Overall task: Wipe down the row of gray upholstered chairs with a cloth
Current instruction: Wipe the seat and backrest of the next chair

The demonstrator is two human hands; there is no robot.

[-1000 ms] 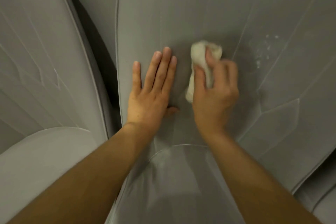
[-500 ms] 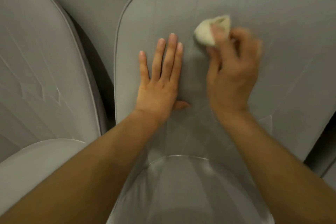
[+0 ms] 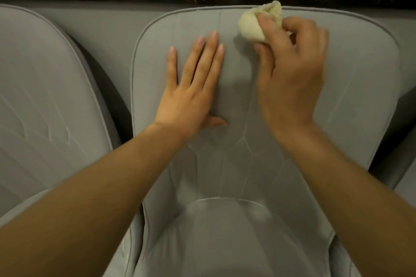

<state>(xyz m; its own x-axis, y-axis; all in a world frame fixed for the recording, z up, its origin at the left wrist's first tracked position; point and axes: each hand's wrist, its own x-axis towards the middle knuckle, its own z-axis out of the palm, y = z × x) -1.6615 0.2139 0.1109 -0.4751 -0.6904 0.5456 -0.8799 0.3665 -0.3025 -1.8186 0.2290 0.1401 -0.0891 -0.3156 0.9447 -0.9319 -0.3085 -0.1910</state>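
Neighbouring chair (image 3: 45,101) at far left lies apart from both hands. My left hand (image 3: 191,94) stays flat with fingers straight, bracing the middle chair's backrest (image 3: 360,87) where it was a second ago. The cloth (image 3: 254,26), balled and pinched by the thumb and curled fingers of my right hand (image 3: 292,78), has climbed from mid-backrest to the top piping. Judgement: this upward stroke is spent, and the other chairs in the row probably remain.
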